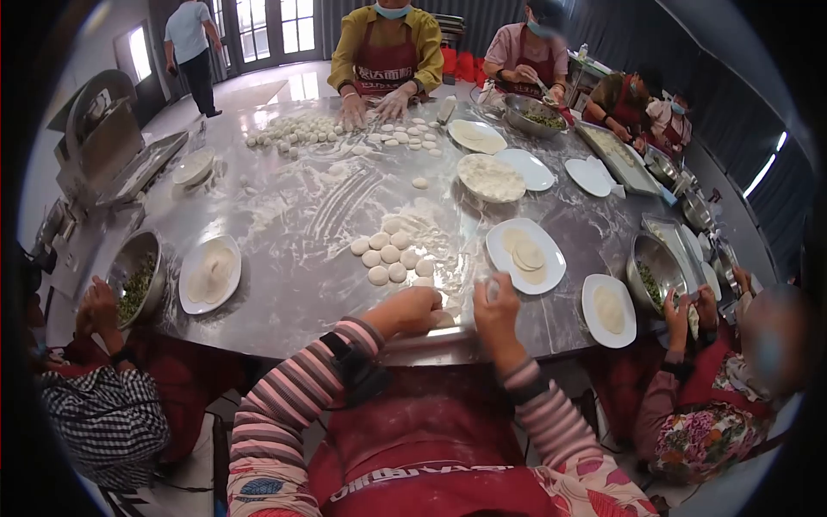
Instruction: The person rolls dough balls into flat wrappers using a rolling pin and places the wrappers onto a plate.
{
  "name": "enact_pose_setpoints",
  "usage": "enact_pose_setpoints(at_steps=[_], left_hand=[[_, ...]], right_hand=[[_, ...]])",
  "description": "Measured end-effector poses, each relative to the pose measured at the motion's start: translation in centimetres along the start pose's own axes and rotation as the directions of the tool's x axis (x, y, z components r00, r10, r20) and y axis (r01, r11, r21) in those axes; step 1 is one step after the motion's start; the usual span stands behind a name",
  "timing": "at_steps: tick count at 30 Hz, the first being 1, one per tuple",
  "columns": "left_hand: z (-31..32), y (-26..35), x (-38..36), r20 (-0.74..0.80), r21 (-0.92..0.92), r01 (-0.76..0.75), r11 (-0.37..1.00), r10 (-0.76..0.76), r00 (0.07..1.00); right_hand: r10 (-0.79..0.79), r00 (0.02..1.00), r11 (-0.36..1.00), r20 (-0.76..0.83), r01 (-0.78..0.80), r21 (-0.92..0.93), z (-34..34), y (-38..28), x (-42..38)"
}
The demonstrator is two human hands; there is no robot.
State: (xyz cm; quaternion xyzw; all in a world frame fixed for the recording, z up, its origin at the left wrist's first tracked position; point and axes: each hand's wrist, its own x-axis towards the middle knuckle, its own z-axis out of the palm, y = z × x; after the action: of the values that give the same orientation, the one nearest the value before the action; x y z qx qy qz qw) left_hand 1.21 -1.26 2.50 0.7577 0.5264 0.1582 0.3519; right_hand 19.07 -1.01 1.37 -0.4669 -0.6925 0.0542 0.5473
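My left hand (407,312) is closed at the table's near edge, its fingertips at a thin piece of dough (444,318) that they partly cover. To the right, my right hand (497,306) is raised and curled closed round something pale, blurred and mostly hidden. Just beyond my left hand, several round flattened dough pieces (389,254) lie close together on the floured metal table (301,250). A white plate (556,274) with overlapping thin dough rounds (524,255) stands beyond my right hand.
Plates with dough rounds (209,271) (610,312) flank me. Bowls of green filling (136,284) (648,276) stand beside co-workers' hands (99,310) (692,308) at left and right. A plate of flour (491,177) is farther back. Across the table, another person's hands (375,107) touch dough pieces.
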Motion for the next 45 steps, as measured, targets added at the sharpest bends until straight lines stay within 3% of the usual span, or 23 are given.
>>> enact_pose_setpoints(at_steps=[2, 5, 6, 8, 11, 14, 19, 22, 24, 26, 28, 30, 32, 36, 38, 42, 45], left_hand=[[0.4, -1.1, -0.3, 0.004, 0.079, -0.022, 0.997, 0.022, 1.000], [0.5, -2.1, -0.3, 0.038, -0.018, -0.026, 1.000, 0.027, 0.999], [0.6, -2.3, -0.4, 0.083, -0.055, -0.051, 0.997, 0.055, 0.995], [0.3, -1.2, -0.2, 0.053, -0.018, -0.018, 1.000, 0.019, 0.998], [0.9, -2.4, 1.3, -0.067, 0.008, -0.002, 1.000, 0.002, 0.998], [0.3, -1.4, 0.4, 0.069, 0.139, -0.043, 0.989, 0.034, 0.997], [0.1, -2.1, -0.3, 0.119, 0.022, -0.014, 1.000, 0.012, 0.993], [0.9, -1.8, 0.7, 0.043, 0.018, -0.047, 0.999, 0.046, 0.998], [0.9, -1.5, 1.4, 0.000, 0.085, 0.007, 0.996, -0.007, 1.000], [0.8, -1.5, 1.2, 0.004, 0.112, -0.046, 0.993, 0.045, 0.999], [0.4, -1.7, 1.2, 0.126, 0.193, -0.095, 0.977, 0.072, 0.989], [0.4, -2.1, 0.7, 0.046, 0.145, -0.051, 0.988, 0.044, 0.998], [0.0, -2.5, 0.2, 0.048, 0.030, -0.038, 0.999, 0.037, 0.998], [0.2, -1.9, 0.5, 0.084, 0.078, -0.085, 0.993, 0.078, 0.993], [1.2, -2.9, 1.7, -0.059, 0.043, -0.004, 0.999, 0.006, 0.998], [0.2, -0.9, 0.5, 0.068, 0.163, -0.065, 0.984, 0.055, 0.996], [0.5, -2.6, 0.0, 0.010, 0.067, -0.047, 0.997, 0.046, 0.999]], right_hand=[[0.037, 0.999, 0.997, 0.019, -0.036, -0.073, -2.0, 0.1, -3.4], [0.081, 0.995, 0.995, -0.054, -0.077, 0.058, -1.9, -0.7, -3.2], [0.016, 1.000, 1.000, -0.014, -0.016, -0.009, -1.0, -0.3, -1.9], [-0.026, 0.999, 0.999, -0.025, 0.025, -0.019, 1.7, 1.2, 0.8], [0.062, 0.997, 0.996, 0.050, -0.065, 0.054, 2.5, 1.1, 2.0], [0.038, 0.999, 0.999, -0.026, -0.038, 0.011, -0.3, 0.0, -0.9], [0.141, 0.990, 0.989, -0.010, -0.141, 0.042, -1.5, -0.5, -2.7], [-0.047, 0.998, 0.999, -0.031, 0.046, -0.008, 1.8, 0.9, 1.0], [-0.036, 0.999, 0.999, -0.031, 0.036, -0.010, 1.8, 0.9, 1.3], [-0.039, 0.999, 0.999, -0.005, 0.039, -0.013, 1.4, 0.7, 0.9], [-0.035, 0.999, 0.999, -0.012, 0.035, -0.036, -1.1, 0.1, -1.9], [0.168, 0.986, 0.983, 0.012, -0.168, 0.072, -2.9, -1.0, -4.0], [0.150, 0.989, 0.984, 0.013, -0.151, 0.099, -2.9, -1.5, -3.5], [0.033, 0.999, 0.999, 0.017, -0.033, 0.030, 1.3, 1.0, 0.6], [0.098, 0.992, 0.993, 0.084, -0.103, 0.051, 2.9, 0.9, 2.3], [0.004, 1.000, 0.999, -0.004, -0.004, 0.035, -0.1, -0.1, -0.1], [0.084, 0.996, 0.994, -0.003, -0.084, 0.075, -1.9, -0.4, -2.6]])
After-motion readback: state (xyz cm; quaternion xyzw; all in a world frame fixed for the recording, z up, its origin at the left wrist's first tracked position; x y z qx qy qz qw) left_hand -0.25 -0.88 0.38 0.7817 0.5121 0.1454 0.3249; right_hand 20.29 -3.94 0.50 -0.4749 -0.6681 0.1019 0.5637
